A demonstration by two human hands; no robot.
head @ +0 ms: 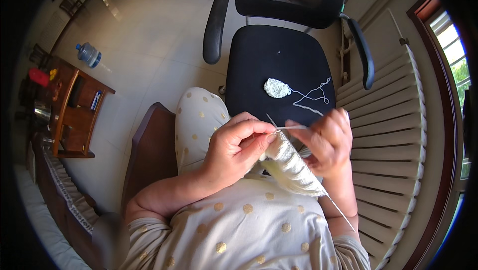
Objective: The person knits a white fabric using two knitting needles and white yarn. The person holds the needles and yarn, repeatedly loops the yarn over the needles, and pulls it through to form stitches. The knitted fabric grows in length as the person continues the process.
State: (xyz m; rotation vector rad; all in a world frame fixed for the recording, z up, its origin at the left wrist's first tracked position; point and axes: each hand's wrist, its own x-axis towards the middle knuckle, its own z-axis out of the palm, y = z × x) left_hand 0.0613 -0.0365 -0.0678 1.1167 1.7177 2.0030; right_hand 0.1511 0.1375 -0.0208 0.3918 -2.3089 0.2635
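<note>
My left hand (pixel 239 143) pinches a cream knitted piece (pixel 295 161) at its upper corner, where the needles meet. The thin tip of a knitting needle (pixel 271 119) sticks up past my left fingertips. From the lower corner of the knitting, a needle end (pixel 341 213) points down towards my right forearm. My right hand (pixel 326 145), blurred, is curled to the right of the work with white yarn (pixel 308 108) running into it. A thin pale strand stretches between my two hands. The yarn leads back to a small white yarn ball (pixel 277 88) on the chair seat.
A black office chair (pixel 276 53) with armrests stands before me. On the right are a ribbed radiator (pixel 388 147) and a window (pixel 453 46). A wooden seat edge (pixel 149 147), a wooden cabinet (pixel 76 117) and a water bottle (pixel 89 55) lie to the left.
</note>
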